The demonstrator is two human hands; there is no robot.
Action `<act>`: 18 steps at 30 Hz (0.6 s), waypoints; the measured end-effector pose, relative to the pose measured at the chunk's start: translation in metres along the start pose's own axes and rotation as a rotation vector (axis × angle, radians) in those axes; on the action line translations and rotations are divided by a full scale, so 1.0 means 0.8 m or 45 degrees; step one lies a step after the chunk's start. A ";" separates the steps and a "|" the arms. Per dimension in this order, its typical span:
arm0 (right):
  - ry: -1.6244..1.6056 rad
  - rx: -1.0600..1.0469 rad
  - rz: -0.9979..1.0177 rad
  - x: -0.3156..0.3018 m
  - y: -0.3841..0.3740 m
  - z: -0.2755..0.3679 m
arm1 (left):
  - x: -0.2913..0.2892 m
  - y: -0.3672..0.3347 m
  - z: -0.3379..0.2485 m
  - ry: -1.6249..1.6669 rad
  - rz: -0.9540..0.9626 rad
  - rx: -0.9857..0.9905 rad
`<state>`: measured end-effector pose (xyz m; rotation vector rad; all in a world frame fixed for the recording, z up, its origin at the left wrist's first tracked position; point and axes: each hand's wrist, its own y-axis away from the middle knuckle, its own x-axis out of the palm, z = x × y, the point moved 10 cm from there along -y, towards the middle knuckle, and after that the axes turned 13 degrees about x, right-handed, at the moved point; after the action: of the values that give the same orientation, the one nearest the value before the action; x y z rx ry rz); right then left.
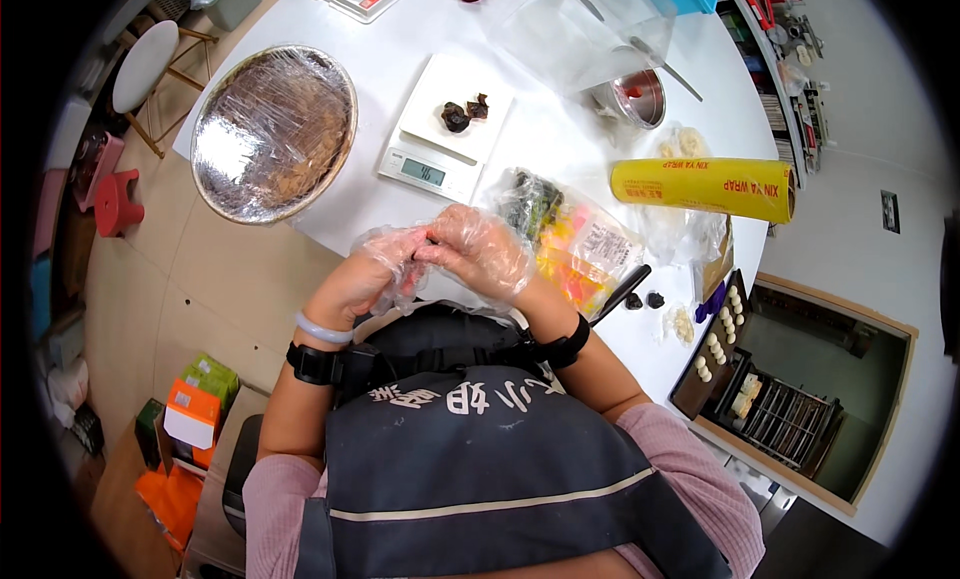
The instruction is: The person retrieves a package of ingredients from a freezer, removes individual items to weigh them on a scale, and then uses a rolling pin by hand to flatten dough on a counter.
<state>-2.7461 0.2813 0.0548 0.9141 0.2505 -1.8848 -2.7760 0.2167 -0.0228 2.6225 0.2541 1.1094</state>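
Both hands wear clear plastic gloves and meet in front of my apron, at the table's near edge. The fingers of my left hand are closed and press against those of my right hand, which are pinched together. A small dark bit shows between the fingertips; what it is, I cannot make out. Just beyond the hands stands a white digital scale with a lit display. On its plate lie a dark, sticky-looking lump and a smaller torn dark piece.
A large round pan under cling film stands at left. To the right are plastic food packets, a yellow roll of wrap, a metal cup, a black handle, small dark balls and a tray with white balls.
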 end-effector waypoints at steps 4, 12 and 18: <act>-0.403 0.327 -0.167 -0.043 -0.033 -0.060 | -0.015 0.005 0.004 0.040 -0.141 -0.078; 0.516 0.594 -0.589 -0.039 -0.149 -0.154 | -0.026 0.008 0.000 -0.023 -0.146 -0.012; 0.270 0.263 -1.032 -0.039 -0.138 -0.153 | -0.041 0.013 -0.006 -0.002 -0.197 0.058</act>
<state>-2.7734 0.4221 -0.0323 1.2778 0.6365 -2.5839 -2.8016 0.1991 -0.0387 2.5920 0.4789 1.0610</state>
